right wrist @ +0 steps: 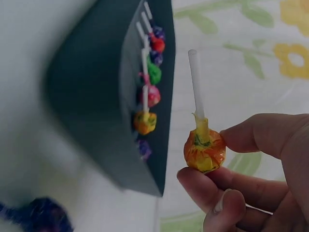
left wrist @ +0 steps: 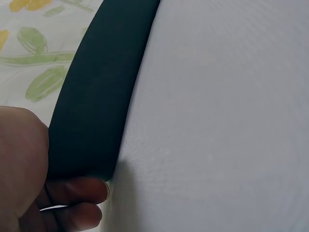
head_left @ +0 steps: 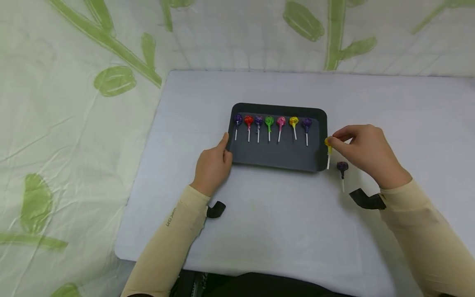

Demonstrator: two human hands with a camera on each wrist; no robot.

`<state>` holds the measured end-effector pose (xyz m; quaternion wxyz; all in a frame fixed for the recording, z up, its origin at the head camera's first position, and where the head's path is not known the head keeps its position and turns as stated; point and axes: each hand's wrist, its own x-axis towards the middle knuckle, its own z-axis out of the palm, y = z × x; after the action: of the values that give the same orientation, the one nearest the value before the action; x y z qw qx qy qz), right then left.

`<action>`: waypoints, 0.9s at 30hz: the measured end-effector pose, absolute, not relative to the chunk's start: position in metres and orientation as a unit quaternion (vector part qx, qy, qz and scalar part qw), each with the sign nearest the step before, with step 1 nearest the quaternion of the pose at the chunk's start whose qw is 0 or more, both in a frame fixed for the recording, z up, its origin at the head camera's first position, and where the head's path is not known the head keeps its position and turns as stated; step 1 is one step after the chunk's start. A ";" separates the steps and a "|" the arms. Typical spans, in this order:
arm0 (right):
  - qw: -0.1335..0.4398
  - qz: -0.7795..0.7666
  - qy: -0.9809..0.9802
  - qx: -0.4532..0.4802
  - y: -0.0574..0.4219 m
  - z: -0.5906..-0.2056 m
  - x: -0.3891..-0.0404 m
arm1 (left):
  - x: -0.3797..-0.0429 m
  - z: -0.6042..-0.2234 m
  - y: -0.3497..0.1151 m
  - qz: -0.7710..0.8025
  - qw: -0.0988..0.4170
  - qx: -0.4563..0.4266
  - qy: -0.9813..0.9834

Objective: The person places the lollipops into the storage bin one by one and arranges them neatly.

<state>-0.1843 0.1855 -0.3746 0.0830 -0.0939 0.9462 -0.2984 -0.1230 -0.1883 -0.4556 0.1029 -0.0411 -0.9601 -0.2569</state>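
A dark grey tray (head_left: pixel 274 159) lies on the white table, with several wrapped lollipops in a row along its far side, sticks toward the person. At its left end, my left hand (head_left: pixel 214 167) grips the tray's edge; in the left wrist view its fingers (left wrist: pixel 79 191) curl at the tray's corner. Just off the tray's right edge, my right hand (head_left: pixel 361 150) pinches a yellow-orange lollipop (right wrist: pixel 205 150) by its wrapped head, between thumb and fingertips. One dark purple lollipop (head_left: pixel 342 166) lies on the table below that hand, right of the tray.
The white table (head_left: pixel 259 231) extends around the tray, its near edge close to the person's lap. A cloth (head_left: pixel 74 136) with green leaf patterns hangs or lies beyond the table's left and far edges. Black straps (head_left: pixel 367 200) stick out from the sleeves.
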 end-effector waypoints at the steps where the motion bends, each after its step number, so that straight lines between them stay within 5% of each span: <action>1: 0.082 -0.299 0.946 -0.096 0.183 -0.374 -0.185 | -0.123 -0.456 -0.188 -0.257 0.101 -0.043 -0.960; 27: 0.090 -0.324 0.926 -0.169 0.089 -0.353 -0.205 | -0.127 -0.453 -0.181 -0.259 0.105 -0.045 -0.959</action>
<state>-0.2050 0.0891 -0.3531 0.0900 -0.1691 0.9263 -0.3245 -0.1268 -0.1808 -0.4532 0.1052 -0.0447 -0.9590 -0.2594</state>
